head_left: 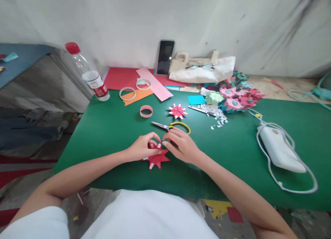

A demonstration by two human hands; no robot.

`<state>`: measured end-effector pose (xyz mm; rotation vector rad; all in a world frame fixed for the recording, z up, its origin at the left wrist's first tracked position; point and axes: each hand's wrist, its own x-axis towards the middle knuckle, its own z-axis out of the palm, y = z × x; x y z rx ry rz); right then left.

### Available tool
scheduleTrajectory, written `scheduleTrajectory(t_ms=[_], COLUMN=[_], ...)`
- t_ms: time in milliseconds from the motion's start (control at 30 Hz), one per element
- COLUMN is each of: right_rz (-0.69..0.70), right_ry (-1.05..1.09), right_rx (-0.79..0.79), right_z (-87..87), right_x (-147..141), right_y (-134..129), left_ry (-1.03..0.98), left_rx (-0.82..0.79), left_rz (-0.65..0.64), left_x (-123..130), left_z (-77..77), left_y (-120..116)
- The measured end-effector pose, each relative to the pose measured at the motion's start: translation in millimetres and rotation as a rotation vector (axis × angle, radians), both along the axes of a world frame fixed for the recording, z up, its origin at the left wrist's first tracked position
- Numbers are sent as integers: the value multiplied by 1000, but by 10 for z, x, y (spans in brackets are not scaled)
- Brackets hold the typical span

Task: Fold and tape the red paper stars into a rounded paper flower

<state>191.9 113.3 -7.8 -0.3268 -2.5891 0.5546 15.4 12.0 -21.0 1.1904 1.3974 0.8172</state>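
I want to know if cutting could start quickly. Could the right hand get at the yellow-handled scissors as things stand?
Probably yes. The right hand rests on the red paper star, and the scissors lie open on the green table just beyond its fingertips, with nothing between them.

Both hands rest on a red paper star (pixel 157 159) lying flat on the green table (pixel 108 128). Left hand (pixel 143 147) pinches its upper edge; right hand (pixel 181 146) touches it from the right. Yellow-handled scissors (pixel 171 126) lie just beyond the fingers. A second red star (pixel 177 111) and a pink tape ring (pixel 146 111) sit farther back
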Motion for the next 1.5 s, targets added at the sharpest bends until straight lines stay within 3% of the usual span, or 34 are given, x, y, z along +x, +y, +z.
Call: scheduleTrajectory(t_ms=[100,267,400,800,1000,1200,1500], right_rz=[29,62,62,-36,-114,-20,86], right_ry=[-14,28,100,135,140,14,-63], right_rx=[-23,-95,-95,-90,-3,298,392], right_z=[-74,-174,-205,-237,-273,-200,-213], right_x=[-71,-84,-56,-35,-13,-16,-59], right_y=[-142,-135,-116,-140,-123,-127,-123], left_ry=[59,122,26,-97,-32,17,41], left_rx=[20,56,56,-26,8,41,54], left_rz=[-37,-44,-4,274,283,254,158], left_x=[10,-5,-20,21,16,19,12], left_z=[44,12,-55,-27,-55,-50,-46], left_y=[-4,5,16,-24,-15,-20,-14])
